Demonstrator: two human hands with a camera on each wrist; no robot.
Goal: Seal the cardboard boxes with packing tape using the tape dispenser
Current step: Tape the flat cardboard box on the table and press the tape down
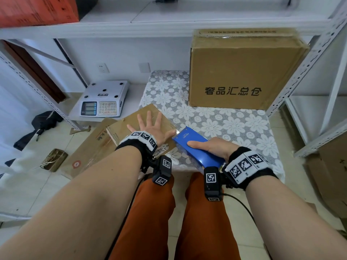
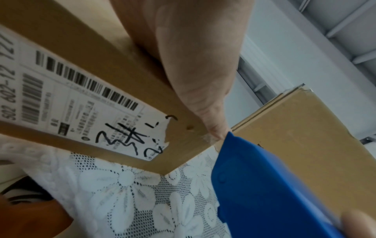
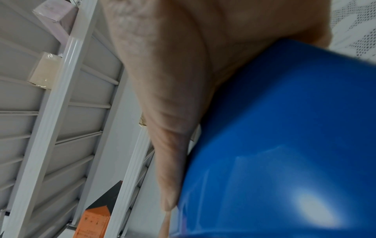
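Observation:
A small flat cardboard box [image 1: 131, 119] lies at the left edge of the lace-covered table [image 1: 225, 124], with a white shipping label [image 2: 77, 103] on its near side. My left hand [image 1: 150, 126] presses flat on its top with the fingers spread. My right hand [image 1: 208, 147] grips the blue tape dispenser [image 1: 193, 145], thumb on top; its toothed front end meets the box's right corner by my left thumb. In the left wrist view the dispenser [image 2: 274, 193] touches that corner. In the right wrist view my thumb lies along the blue casing [image 3: 284, 145].
A large sealed cardboard box [image 1: 242, 72] stands at the back of the table. A white scale [image 1: 105, 98] sits on a low shelf to the left. Flattened cardboard [image 1: 88, 149] lies on the floor. White shelf posts [image 1: 308, 68] flank the right side.

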